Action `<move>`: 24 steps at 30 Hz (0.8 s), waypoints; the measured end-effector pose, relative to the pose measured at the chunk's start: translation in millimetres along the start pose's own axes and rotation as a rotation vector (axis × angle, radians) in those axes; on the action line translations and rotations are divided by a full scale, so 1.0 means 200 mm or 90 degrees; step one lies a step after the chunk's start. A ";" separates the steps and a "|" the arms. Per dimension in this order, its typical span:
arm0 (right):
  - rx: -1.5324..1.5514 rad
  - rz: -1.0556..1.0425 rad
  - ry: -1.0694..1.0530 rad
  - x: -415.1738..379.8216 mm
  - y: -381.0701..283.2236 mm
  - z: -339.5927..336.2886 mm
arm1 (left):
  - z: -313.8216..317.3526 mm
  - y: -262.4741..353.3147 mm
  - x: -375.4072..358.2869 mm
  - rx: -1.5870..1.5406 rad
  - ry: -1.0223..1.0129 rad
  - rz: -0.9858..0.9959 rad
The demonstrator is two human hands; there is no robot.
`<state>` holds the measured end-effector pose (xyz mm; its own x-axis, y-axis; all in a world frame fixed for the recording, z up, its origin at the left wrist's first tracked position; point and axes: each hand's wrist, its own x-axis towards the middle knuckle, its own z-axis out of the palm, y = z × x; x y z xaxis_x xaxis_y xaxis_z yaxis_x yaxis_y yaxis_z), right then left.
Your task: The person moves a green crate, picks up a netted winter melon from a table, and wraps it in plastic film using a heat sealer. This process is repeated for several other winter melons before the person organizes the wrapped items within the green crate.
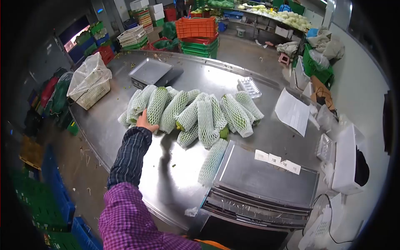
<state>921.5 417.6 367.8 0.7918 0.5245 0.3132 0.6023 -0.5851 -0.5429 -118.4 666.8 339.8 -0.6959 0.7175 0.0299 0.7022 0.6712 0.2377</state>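
Observation:
A heap of long green vegetables or fruits (205,118) in white foam net sleeves lies across the metal table; their exact kind is hard to make out. My left hand (146,121) reaches to the left part of the heap. Its thumb and fingers are closed around the near end of one green piece in a foam net (158,102). Other netted pieces lie close on both sides. One more netted piece (213,161) lies apart at the front, against the wrapping machine (266,177). My right hand is out of view.
Behind the heap sits a flat scale (151,71). A lined white basket (92,93) stands at the table's left edge. Clear plastic trays (249,87) and a white sheet (293,111) lie to the right. Stacked crates (196,28) stand beyond the table.

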 end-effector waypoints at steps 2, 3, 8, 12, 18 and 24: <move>0.218 0.049 -0.124 -0.02 -0.43 0.14 | 0.05 -0.12 0.02 -0.541 -0.084 0.045; 0.240 0.036 -0.191 -0.08 -0.66 0.20 | -0.04 -0.09 -0.08 -0.728 -0.188 -0.030; 0.437 -0.136 -0.494 -0.44 -1.51 0.59 | -0.19 0.09 -0.65 -0.928 -0.296 0.148; 0.747 -0.083 -0.882 -0.77 -2.07 0.76 | -0.40 0.57 -0.91 -0.555 -0.255 0.499; 0.629 -0.252 -0.914 -0.75 -2.03 0.72 | -0.37 1.27 -1.27 -0.258 -0.363 0.786; 0.477 -0.280 -0.783 -0.61 -1.67 0.69 | -0.15 1.44 -1.40 -0.419 -0.502 0.781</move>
<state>610.1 633.8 403.6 -0.2386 0.9685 -0.0719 0.2717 -0.0045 -0.9624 275.1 653.7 428.7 0.6090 0.7898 0.0730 0.4227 -0.4011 0.8127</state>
